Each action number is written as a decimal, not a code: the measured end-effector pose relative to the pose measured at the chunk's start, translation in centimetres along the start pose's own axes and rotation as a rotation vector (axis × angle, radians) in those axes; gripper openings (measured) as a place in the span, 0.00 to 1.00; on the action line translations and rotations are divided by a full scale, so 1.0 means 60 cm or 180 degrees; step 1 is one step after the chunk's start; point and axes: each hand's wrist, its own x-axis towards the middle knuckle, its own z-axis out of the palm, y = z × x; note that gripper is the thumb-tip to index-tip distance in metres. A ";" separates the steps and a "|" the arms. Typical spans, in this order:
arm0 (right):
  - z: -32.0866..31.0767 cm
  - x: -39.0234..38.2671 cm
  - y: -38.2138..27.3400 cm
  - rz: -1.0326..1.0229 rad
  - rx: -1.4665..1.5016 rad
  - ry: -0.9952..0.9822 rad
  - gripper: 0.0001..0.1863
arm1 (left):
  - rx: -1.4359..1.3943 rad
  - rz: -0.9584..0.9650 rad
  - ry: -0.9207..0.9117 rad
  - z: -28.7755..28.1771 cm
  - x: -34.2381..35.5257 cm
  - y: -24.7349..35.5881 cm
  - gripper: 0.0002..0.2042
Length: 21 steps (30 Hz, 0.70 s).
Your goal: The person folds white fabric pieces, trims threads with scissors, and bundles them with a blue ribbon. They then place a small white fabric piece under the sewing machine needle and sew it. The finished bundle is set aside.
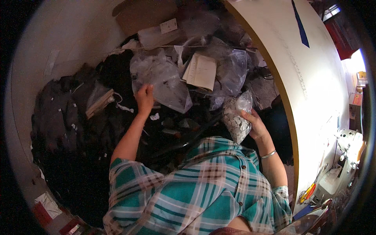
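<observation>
My right hand (256, 124) grips a clear plastic bag (236, 119) filled with small white and grey flat pieces, held upright close to my front. My left hand (145, 100) is closed at the lower left edge of a larger, crumpled clear plastic bag (162, 78), which lies spread over dark material. The fingertips seem to pinch that bag, though the exact contact is hard to see. An open notebook (202, 72) with writing rests on clear plastic just right of the large bag.
Dark cloth (58, 113) is heaped on the left, with a tied bundle (100, 103) on it. A cardboard box (145, 15) stands at the back. On the right, a white tabletop (282, 39) carries a sewing machine (348, 143) and orange-handled scissors (308, 192).
</observation>
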 end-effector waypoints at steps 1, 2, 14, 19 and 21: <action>0.021 0.005 -0.009 0.0031 -0.0027 -0.0103 0.32 | -0.0049 0.0045 -0.0026 -0.026 0.004 0.020 0.12; 0.043 0.011 -0.017 0.0069 -0.0061 -0.0208 0.31 | -0.0100 0.0081 -0.0048 -0.045 0.007 0.029 0.12; 0.366 0.208 0.072 0.0558 -0.0709 -0.1742 0.43 | -0.0387 0.0847 0.0037 -0.134 -0.030 0.131 0.11; 0.359 0.211 0.083 0.0071 -0.1851 -0.1850 0.45 | -0.1068 -0.0022 0.0088 -0.181 -0.025 0.098 0.11; 0.361 0.192 0.087 0.0241 -0.1720 -0.1985 0.45 | -0.1459 -0.0225 0.0145 -0.177 -0.028 0.102 0.10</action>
